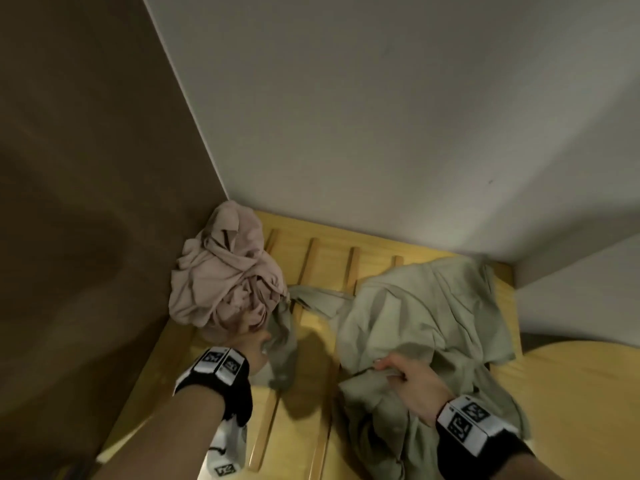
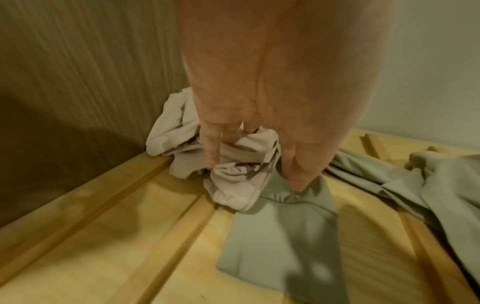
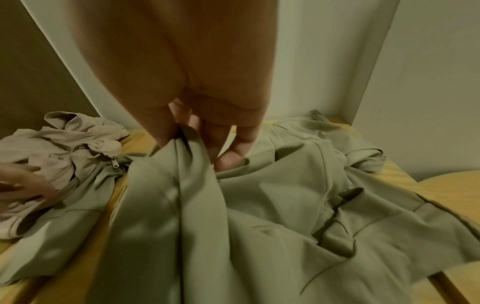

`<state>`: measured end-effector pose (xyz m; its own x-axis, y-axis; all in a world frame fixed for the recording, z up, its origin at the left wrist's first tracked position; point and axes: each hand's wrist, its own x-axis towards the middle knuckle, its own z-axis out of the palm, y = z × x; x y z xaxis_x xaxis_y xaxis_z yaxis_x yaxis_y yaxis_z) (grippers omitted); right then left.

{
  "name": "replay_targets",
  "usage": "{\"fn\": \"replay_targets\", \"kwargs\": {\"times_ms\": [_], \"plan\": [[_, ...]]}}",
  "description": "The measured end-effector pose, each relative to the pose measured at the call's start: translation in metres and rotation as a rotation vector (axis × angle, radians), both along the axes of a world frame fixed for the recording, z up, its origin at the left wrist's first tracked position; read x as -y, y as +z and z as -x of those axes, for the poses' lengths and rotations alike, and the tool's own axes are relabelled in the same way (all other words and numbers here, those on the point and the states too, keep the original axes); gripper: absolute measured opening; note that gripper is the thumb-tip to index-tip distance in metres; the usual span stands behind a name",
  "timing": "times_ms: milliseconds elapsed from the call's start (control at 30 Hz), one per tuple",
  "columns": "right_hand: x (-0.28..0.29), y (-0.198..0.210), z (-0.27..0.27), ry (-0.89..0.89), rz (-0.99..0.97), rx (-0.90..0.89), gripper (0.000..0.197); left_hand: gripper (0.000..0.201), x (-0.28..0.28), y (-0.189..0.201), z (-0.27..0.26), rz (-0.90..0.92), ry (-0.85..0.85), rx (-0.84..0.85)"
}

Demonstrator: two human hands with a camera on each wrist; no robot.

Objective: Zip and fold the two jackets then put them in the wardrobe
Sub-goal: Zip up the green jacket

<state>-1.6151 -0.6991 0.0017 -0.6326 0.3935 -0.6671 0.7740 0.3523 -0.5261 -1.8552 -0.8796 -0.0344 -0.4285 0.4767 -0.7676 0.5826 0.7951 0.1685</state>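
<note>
Pink jacket (image 1: 225,271) overlaps green jacket (image 1: 415,317)

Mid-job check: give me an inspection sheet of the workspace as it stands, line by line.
Surface: slatted wooden platform, partly covered by clothing.
Job's things: pink jacket bunched in the corner, unfolded; green jacket spread out and crumpled, unfolded, one part lying beside the pink one.
Clutter: nothing seen.
Grippers: left hand on the pink jacket's lower edge, grip unclear; right hand pinches a fold of the green jacket.
Cables: nothing seen.
Surroundings: brown panel on the left, white wall behind, wristbands on both wrists.
</note>
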Motion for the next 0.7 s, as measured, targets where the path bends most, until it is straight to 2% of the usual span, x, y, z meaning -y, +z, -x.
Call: {"fn": "replay_targets", "kwargs": {"times_ms": [133,233,333,433,600,667,700], "plan": [[0.006,-0.006,-0.003,-0.005,0.013,-0.043,0.023,0.052,-0.005,-0.011,0.004,0.084,0.033,-0.052],[0.011,-0.014,-0.004,-0.035,0.055,-0.056,0.019,0.063,-0.008,-0.012,0.006,0.165,0.02,-0.168],[0.013,-0.017,-0.005,-0.032,0.079,-0.032,0.019,0.08,-0.005,-0.013,0.007,0.21,0.148,-0.246],[0.009,-0.02,-0.009,-0.039,0.087,-0.005,0.02,0.079,-0.002,-0.009,0.018,0.03,0.366,-0.322],[0.0,-0.02,-0.011,-0.018,0.084,0.099,0.028,0.07,0.002,0.02,0.053,-0.25,0.719,-0.486],[0.0,-0.02,-0.01,-0.001,0.082,0.128,0.03,0.069,0.006,0.025,0.06,-0.316,0.661,-0.564],[0.001,-0.021,-0.009,0.004,0.079,0.137,0.03,0.068,0.008,0.025,0.061,-0.312,0.56,-0.608]]}}
